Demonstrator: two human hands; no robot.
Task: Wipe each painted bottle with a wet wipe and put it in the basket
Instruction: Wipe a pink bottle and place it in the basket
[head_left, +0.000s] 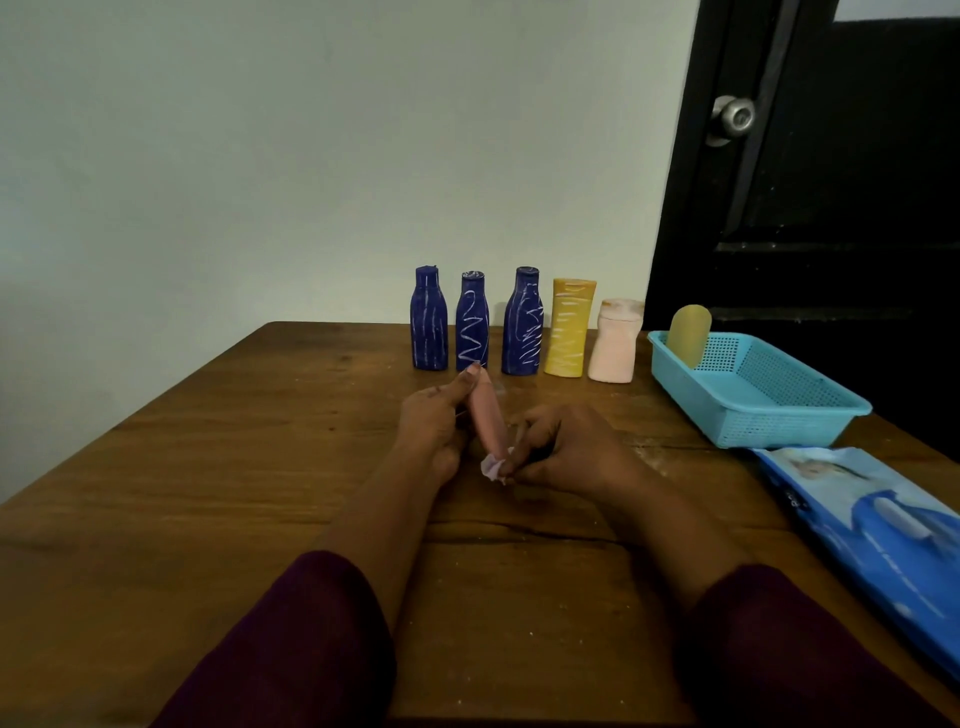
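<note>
My left hand (434, 423) grips a slim pink bottle (487, 413), which tilts away from me above the table's middle. My right hand (561, 447) pinches a crumpled white wet wipe (492, 466) against the bottle's near end. Along the far edge stand three blue bottles with white scribbles (430, 318) (472, 322) (523, 322), a yellow bottle (569, 328) with scribbles, and a pale pink bottle (615, 342). The blue basket (779, 410) sits at the right with one yellowish bottle (688, 335) leaning in its far corner.
A blue wet-wipe pack (878, 530) lies at the table's right edge, just in front of the basket. The wooden table (208, 493) meets a pale wall behind. A dark door with a metal knob (733, 117) stands at the right.
</note>
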